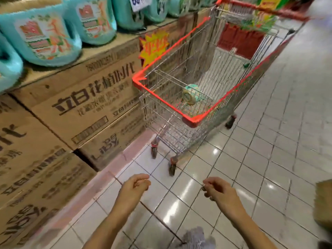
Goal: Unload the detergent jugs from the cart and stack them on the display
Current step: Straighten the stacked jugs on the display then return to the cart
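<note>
Low in the foreground, left hand and right hand are held out over the tiled floor, apart from each other, both well short of the cart. Both hands have loosely curled fingers, thumbs near the forefingers, and hold nothing. A small dark spot at the right fingertips is too blurred to read.

Cart is wire with a red rim and stands on its wheels on the floor, just beside the display, nose end toward the camera. Inside near the nose sits one teal-and-cream item low in the basket; can't tell if it's a jug seen end-on or something else. Rest of the basket shows bare wire.

Display at left is stacked cardboard boxes with printed lettering. Teal detergent jugs stand upright in a row on top of the boxes, labels facing the aisle, handles visible. A white price tag hangs among the jugs further back. A yellow-and-red starburst sign is on the box face next to the cart.

Grey blurred fabric at bottom edge. Brown box corner at right edge.
</note>
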### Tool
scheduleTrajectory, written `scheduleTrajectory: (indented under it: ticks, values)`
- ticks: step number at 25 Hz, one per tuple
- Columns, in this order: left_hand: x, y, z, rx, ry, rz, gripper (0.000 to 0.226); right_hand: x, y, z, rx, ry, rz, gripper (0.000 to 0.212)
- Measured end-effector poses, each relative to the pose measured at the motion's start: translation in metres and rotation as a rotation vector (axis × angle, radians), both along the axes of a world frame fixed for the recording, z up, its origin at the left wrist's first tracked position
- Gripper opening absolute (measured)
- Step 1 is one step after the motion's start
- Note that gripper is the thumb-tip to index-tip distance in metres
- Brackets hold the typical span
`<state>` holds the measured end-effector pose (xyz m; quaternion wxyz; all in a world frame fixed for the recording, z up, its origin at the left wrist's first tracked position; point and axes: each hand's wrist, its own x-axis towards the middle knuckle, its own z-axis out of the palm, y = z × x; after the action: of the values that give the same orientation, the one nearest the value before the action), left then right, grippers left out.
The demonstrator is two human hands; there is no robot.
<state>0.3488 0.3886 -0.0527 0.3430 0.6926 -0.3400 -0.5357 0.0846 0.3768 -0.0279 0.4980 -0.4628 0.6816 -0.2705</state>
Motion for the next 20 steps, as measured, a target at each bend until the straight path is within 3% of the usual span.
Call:
scheduleTrajectory:
  ticks: [5, 10, 15, 20]
  values:
    - [-0.095, -0.068, 0.005, -0.082, 0.133, 0.104, 0.013, -0.087, -0.053, 0.024, -0.092, 0.043, 0.021, 0.012]
    - [-0.138, -0.156, 0.023, -0.203, 0.158, 0.153, 0.017, -0.142, -0.138, 0.048, -0.191, -0.008, -0.019, 0.012]
    - [-0.150, -0.285, 0.052, -0.358, 0.170, 0.270, 0.020, -0.177, -0.280, 0.079, -0.347, -0.055, -0.012, 0.013]
    - [-0.167, -0.414, 0.082, -0.395, 0.196, 0.341, 0.020, -0.201, -0.442, 0.116, -0.447, -0.071, 0.040, 0.015]
